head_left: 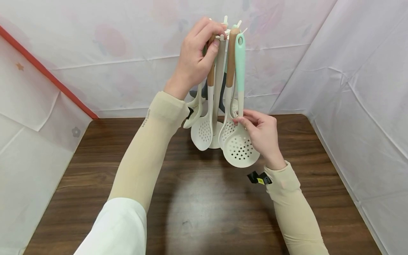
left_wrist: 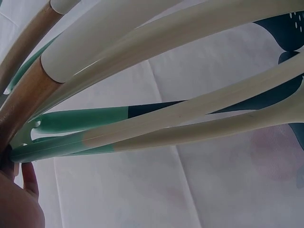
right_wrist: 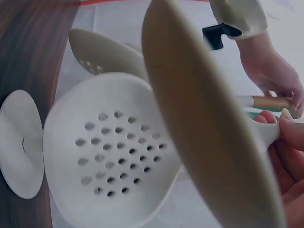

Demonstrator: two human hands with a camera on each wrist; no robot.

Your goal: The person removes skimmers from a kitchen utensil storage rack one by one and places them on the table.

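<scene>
Right hand [head_left: 259,132] pinches the light, stiff mint-handled skimmer [head_left: 239,143] at its slick neck, hanging from the rack [head_left: 227,33] over the table [head_left: 204,198]; left hand [head_left: 194,60] grips the rack top, best hold the neck.

**A screened-off recording booth, not a lived-in kitchen**

A dark wood-grain tabletop [head_left: 95,170] is boxed in on three sides by pale, faintly printed sheeting [head_left: 350,71] with creases and an orange strip [head_left: 47,74]. Kitchen utensils [head_left: 223,88] hang on a small stand as the only household items.
</scene>
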